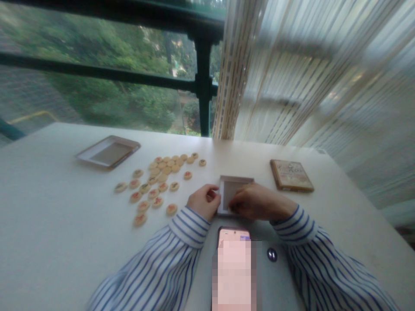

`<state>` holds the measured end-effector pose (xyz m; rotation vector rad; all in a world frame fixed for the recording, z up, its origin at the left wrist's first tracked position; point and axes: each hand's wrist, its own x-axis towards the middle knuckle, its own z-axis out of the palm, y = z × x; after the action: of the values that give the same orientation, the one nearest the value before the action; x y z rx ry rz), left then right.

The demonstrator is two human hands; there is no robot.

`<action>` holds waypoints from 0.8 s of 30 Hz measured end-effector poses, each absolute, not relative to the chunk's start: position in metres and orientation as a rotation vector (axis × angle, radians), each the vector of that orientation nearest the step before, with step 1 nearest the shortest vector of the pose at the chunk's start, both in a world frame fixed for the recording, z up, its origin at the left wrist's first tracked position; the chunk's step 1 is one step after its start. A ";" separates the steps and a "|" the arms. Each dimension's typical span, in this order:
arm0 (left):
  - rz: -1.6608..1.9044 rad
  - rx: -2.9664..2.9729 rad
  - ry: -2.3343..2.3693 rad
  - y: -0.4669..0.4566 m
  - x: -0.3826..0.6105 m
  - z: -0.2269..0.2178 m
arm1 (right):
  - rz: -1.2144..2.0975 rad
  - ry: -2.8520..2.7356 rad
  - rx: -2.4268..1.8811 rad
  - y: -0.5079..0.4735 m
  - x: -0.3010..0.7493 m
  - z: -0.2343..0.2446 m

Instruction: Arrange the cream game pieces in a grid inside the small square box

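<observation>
A shallow open box [237, 179] with pale walls and a brownish floor stands in front of me. My left hand [203, 202] has curled fingers, with their tips against the box's left wall. Over the right side of the box, my right hand [259, 202] reaches in, its fingers pressed together low inside; whatever they hold is hidden. Left of the box lie several round wooden Chinese chess pieces [162, 186]. Some show red or black characters, while a tight group at the back [168, 163] mostly shows plain faces.
A second shallow open tray [125, 160] lies at the back left of the white table [65, 242]. To the right sits a flat brown box [292, 175] with dark characters. A phone [234, 233] and a small dark round disc [272, 255] are nearest me. Windows and a curtain [238, 65] stand behind.
</observation>
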<state>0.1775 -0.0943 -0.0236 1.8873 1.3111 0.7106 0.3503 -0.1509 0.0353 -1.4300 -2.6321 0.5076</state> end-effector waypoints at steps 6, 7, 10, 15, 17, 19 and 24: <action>0.717 1.865 1.309 -0.094 0.177 -0.024 | 0.506 -2.625 -1.426 -0.151 0.351 0.034; 0.718 1.864 1.304 -0.094 0.177 -0.024 | 0.501 -2.623 -1.431 -0.151 0.351 0.034; 0.729 1.863 1.298 -0.094 0.177 -0.025 | 0.495 -2.629 -1.446 -0.150 0.350 0.035; 0.736 1.868 1.332 -0.093 0.178 -0.029 | 0.522 -2.623 -1.443 -0.151 0.350 0.037; 0.735 1.868 1.328 -0.093 0.178 -0.029 | 0.527 -2.616 -1.443 -0.151 0.350 0.037; 0.734 1.861 1.326 -0.093 0.178 -0.029 | 0.528 -2.615 -1.441 -0.151 0.350 0.036; 0.714 1.880 1.297 -0.094 0.177 -0.025 | 0.495 -2.636 -1.447 -0.151 0.351 0.035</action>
<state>0.1766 -0.0938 -0.0252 1.8801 1.2966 0.7139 0.3505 -0.1505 0.0352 -1.4469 -2.6361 0.4953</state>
